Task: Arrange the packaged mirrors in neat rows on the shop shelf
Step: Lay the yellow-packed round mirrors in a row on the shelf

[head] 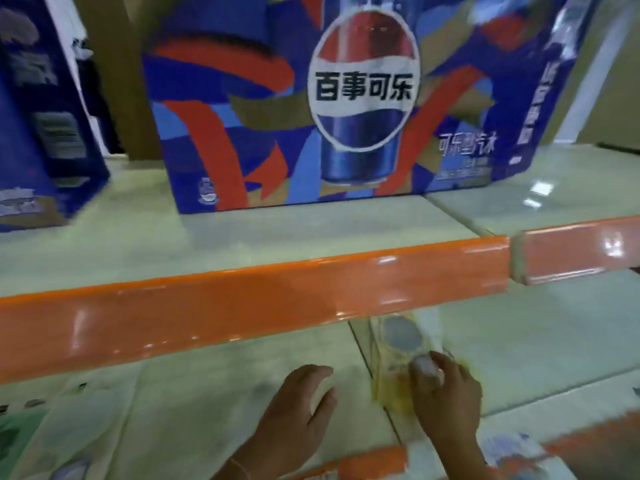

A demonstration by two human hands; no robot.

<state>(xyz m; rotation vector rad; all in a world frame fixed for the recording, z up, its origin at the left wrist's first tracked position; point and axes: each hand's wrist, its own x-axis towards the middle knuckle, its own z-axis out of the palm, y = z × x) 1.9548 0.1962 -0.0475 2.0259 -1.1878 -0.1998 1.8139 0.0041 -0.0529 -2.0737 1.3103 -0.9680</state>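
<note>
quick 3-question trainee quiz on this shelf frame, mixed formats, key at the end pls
1. True or false: the right hand rests on the yellow packaged mirror lying on the lower shelf.
2. Multiple choice: what stands on the upper shelf, above the orange shelf edge? A) stacked mirrors B) big blue cola cartons C) glass jars
3. Fill in: the left hand holds ____.

Key: 1 true; 2 B; 3 nothing, it lies open on the lower shelf beside the mirror.
</note>
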